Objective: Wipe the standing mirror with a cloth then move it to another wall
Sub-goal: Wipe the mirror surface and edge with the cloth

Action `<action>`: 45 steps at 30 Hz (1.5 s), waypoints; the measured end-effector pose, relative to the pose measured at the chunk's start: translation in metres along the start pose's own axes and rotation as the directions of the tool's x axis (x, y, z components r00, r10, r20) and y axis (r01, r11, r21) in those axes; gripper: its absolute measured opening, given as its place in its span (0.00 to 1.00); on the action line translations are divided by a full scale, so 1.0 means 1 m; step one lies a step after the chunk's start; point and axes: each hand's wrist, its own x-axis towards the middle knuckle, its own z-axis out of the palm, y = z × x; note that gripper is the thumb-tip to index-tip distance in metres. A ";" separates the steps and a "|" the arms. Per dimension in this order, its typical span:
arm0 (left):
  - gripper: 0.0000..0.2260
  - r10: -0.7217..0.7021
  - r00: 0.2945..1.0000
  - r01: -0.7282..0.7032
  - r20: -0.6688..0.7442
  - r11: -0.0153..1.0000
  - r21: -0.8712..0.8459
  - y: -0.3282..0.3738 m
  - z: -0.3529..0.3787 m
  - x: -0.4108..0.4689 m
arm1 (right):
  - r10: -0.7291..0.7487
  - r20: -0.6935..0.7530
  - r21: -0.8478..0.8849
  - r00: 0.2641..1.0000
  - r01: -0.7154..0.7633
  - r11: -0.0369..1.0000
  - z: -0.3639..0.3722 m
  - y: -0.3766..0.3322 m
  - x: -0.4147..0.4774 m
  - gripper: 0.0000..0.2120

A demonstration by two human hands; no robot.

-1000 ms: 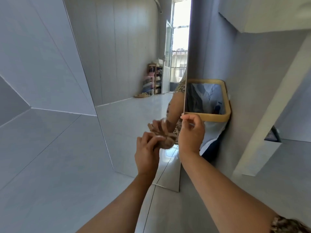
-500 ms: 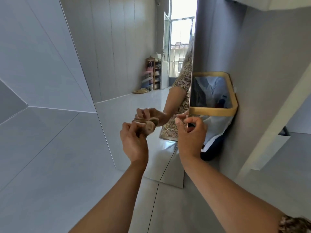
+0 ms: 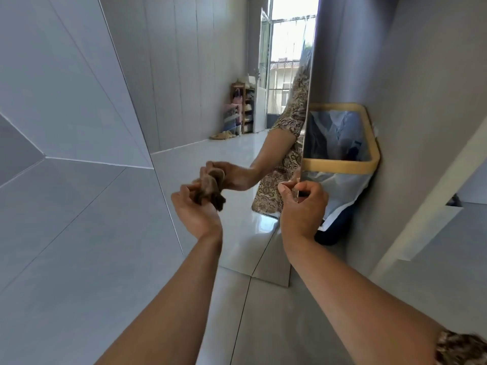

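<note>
Mirror [image 3: 232, 133] leans on the wall, right hand [image 3: 303, 209] pinching its edge. Left hand [image 3: 196, 209], grip closed on bunched cloth [image 3: 209, 189], has slid leftward across the glass; wiping continues, move pending.

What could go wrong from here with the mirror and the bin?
The right hand alone pinches the mirror by its thin edge, so the glass may tip or slip. The left hand is busy with the bunched cloth. The bin stands close behind the edge, so moving the mirror may knock it.
</note>
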 end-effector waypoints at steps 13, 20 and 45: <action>0.11 -0.205 0.962 0.222 -0.179 0.972 0.079 -0.012 -0.018 -0.002 | 0.269 0.011 -0.154 0.963 -0.264 0.952 -0.005 0.013 -0.016 0.14; 0.10 -0.432 0.878 0.451 -0.207 0.891 0.054 -0.050 -0.023 -0.009 | 0.297 -0.015 -0.081 0.955 -0.297 0.951 -0.003 0.021 -0.022 0.16; 0.14 -0.876 0.473 0.880 -0.097 0.463 0.111 -0.221 -0.006 0.028 | 0.369 0.015 -0.010 0.929 -0.369 0.929 -0.012 0.021 -0.017 0.16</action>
